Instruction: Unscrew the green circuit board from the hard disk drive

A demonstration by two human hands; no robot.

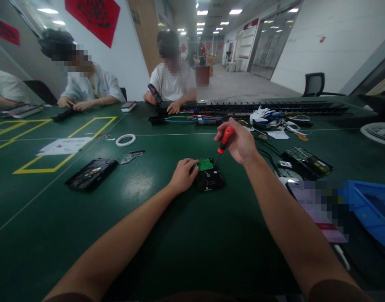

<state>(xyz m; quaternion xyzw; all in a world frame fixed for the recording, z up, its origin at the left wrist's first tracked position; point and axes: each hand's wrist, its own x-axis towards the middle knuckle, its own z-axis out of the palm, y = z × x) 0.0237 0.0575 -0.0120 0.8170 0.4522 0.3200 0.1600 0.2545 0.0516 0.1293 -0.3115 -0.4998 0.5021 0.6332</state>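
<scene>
At centre, the right hand (241, 140) grips a screwdriver (225, 138), tip down at the drive (208, 179); the left hand (183, 175), fingers curled, touches its left edge.

The table (192, 239) was coloured green with yellow outlines (35, 171) at nine o'clock, the screwdriver (226, 139) red and black, the device (210, 179) green and black, and the tray (376, 209) blue toward four o'clock.

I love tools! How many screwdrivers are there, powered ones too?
2: the red screwdriver in the right hand, and what looks like a power driver held by a person opposite. Others may be hidden.
</scene>
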